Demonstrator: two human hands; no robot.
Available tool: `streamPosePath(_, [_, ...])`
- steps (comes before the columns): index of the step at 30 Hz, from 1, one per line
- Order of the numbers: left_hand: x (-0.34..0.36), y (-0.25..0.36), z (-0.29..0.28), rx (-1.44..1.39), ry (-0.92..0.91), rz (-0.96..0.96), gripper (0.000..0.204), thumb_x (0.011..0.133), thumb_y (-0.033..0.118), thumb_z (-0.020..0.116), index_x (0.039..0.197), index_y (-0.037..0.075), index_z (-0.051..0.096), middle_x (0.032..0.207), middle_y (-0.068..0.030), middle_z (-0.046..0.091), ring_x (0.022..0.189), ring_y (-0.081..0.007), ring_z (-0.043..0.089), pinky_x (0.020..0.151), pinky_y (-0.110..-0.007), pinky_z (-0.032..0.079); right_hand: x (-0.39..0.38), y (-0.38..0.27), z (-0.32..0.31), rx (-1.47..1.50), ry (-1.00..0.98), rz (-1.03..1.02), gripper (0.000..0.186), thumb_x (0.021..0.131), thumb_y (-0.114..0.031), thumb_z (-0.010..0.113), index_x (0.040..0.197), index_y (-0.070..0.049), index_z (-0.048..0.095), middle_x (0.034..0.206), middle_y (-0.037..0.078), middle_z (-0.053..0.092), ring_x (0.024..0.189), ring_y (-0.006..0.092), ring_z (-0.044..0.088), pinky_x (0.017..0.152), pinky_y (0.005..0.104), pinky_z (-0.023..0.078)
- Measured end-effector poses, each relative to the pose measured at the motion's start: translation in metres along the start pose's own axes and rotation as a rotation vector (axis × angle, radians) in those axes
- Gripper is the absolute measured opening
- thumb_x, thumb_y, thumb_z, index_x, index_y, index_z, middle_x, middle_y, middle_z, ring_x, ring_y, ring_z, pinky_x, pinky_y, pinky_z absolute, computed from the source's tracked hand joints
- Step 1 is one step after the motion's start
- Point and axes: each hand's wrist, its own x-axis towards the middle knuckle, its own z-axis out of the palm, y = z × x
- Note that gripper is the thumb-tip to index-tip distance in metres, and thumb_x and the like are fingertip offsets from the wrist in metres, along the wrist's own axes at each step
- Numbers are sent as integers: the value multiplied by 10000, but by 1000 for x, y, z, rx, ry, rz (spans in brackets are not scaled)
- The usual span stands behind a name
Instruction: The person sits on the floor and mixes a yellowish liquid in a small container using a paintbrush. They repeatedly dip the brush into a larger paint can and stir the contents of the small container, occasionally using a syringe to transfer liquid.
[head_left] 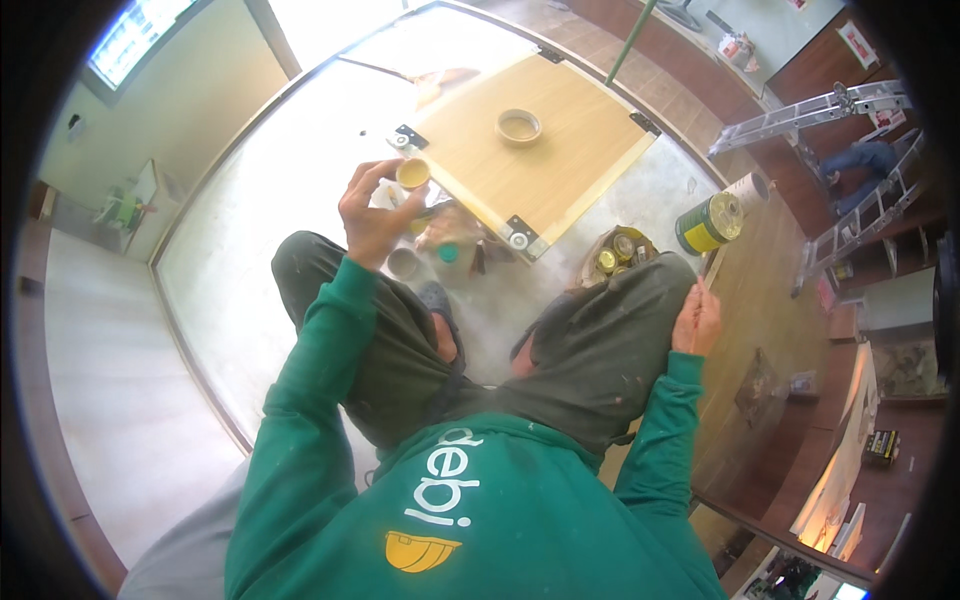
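Through the head view, from my remote seat, I am watching the left hand (372,215) holding up a small round yellow container (413,173), its thumb and fingers clamping on the sides, just beside the left corner of a wooden panel (575,175). The right hand (697,318) is resting near the right knee, its fingers closing together on a thin stick (704,268) that is pointing up toward a yellow-and-green can (709,223). I am making out a printed label around that can, but its lettering is showing too small for me to read.

The panel is lying on a pale surface (250,190), with dark fittings marking its 4 corners; the fittings at the left and near corners are carrying round pale discs. A tape ring (519,142) is sitting toward the panel's far edge. Off the near corner, a bag (590,268) is holding several small cans (625,247), while a grey cup (402,263) and a teal cap (448,253) are showing, partly blurred, below the left hand.

The green sweatshirt (560,510) is bearing white lettering and a yellow hard-hat emblem. Beyond the right edge, a ladder (800,118) is standing beside a co-worker's blue-clothed leg (862,158).
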Motion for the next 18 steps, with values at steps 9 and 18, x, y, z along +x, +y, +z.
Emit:
streamPosePath(9, [7, 45, -50, 84, 51, 55, 380, 729, 89, 873, 1087, 58, 751, 1041, -46, 728, 931, -147, 688, 809, -314, 515, -44, 35, 6, -31, -39, -213, 263, 983, -165, 624, 1175, -16, 724, 990, 156, 697, 862, 326, 680, 786, 401, 546])
streamPosePath(18, [50, 54, -36, 69, 69, 128, 345, 736, 137, 884, 1055, 87, 762, 1013, -21, 736, 918, -134, 676, 788, -307, 494, 20, -2, -71, 688, 163, 287, 254, 982, -124, 615, 1137, 57, 704, 993, 135, 721, 816, 203, 692, 761, 319, 567])
